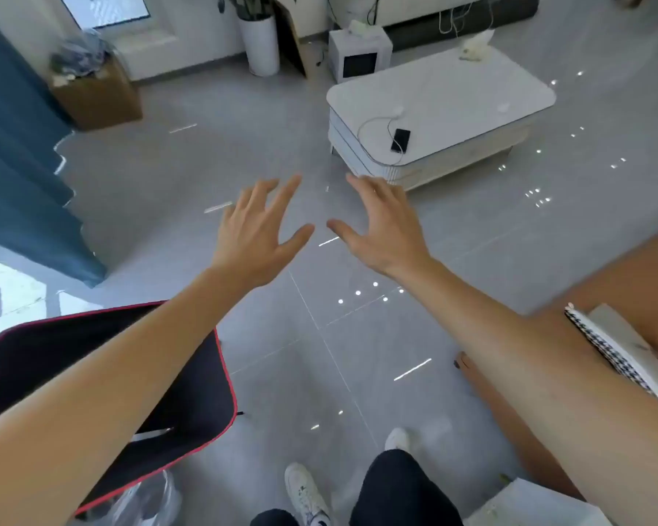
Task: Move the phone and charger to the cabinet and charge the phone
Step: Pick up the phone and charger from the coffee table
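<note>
A black phone (pixel 400 140) lies near the front left corner of a white coffee table (pixel 471 104). A white charger plug (pixel 398 111) sits just behind it, and its thin white cable (pixel 373 125) loops across the tabletop to the phone. My left hand (pixel 257 231) and my right hand (pixel 382 227) are stretched out side by side over the grey floor, short of the table. Both have their fingers spread and hold nothing. No cabinet is clearly visible.
A black chair with red trim (pixel 137 377) stands at lower left, a brown desk edge (pixel 631 282) with a checked notebook (pixel 608 351) at right. Farther off are a cardboard box (pixel 99 93), a white planter (pixel 261 45), a small white appliance (pixel 359 55) and a blue curtain (pixel 20 157).
</note>
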{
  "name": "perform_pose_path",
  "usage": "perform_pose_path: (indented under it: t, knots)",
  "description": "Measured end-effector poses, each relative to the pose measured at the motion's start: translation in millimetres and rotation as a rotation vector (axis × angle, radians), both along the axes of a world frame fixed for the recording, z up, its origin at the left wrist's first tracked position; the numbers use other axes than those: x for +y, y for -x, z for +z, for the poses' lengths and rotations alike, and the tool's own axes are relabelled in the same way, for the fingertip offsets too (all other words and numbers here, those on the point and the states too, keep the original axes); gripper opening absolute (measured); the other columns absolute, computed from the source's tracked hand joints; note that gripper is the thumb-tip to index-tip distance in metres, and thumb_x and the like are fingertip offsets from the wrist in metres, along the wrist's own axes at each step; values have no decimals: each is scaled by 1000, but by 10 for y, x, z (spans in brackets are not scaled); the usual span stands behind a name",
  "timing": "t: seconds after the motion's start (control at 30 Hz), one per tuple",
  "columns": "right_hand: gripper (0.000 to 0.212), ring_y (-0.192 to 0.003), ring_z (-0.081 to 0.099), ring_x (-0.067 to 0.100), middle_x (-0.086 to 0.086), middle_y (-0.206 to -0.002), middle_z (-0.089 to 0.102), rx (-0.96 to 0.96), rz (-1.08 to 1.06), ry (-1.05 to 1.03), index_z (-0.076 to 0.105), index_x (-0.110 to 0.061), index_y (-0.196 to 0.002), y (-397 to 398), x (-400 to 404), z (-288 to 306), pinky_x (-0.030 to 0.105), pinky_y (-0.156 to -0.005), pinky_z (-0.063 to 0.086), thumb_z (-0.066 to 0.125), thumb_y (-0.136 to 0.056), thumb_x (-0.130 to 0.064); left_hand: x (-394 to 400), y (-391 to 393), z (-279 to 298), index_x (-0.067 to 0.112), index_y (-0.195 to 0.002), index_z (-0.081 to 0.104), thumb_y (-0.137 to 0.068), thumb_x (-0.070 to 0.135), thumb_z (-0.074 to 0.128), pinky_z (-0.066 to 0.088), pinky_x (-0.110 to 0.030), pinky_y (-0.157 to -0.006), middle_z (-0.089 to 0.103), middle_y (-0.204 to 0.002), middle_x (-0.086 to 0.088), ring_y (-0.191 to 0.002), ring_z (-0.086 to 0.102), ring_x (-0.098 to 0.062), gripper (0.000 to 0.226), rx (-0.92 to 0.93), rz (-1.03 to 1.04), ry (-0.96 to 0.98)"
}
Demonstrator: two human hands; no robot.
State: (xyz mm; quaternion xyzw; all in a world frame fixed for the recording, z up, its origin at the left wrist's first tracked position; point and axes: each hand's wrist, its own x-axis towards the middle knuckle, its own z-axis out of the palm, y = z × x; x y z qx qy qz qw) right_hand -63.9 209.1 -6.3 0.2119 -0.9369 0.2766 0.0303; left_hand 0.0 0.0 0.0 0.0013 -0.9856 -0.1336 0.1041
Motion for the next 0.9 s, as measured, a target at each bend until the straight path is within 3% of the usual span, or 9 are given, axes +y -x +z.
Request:
perform_pose_path:
  t: [0.33, 0.5, 0.9]
  knots:
    - [82, -153, 24, 34, 5, -167, 29, -181, -124, -113, 33, -30, -156, 1303, 729, -708, 54, -114, 39, 62, -88, -66, 567, 1582, -672, 33, -164, 13, -93, 73, 27, 24, -62, -118, 24, -165, -20, -151, 22, -42, 82, -248, -16, 115]
    - [87, -155, 21, 34, 11, -170, 25, -200, -150, -104, 28, -28, -162, 2274, 930, -874, 53, -116, 36, 63, -91, -63, 761, 2538, -844, 30, -163, 16, -94, 71, 30, 26, -62, -117, 29, -163, -21, -151, 24, -39, 81, -268, -3, 102]
    - [80, -151, 25, 32, 7, -167, 28, -293, -198, -45, 30, -31, -161, 4110, 1007, -1153, 54, -113, 39, 63, -93, -59, 801, 4321, -1059, 26, -163, 19, -98, 65, 38, 32, -58, -115, 35, -160, -21, -147, 32, -38, 79, -279, 22, 51]
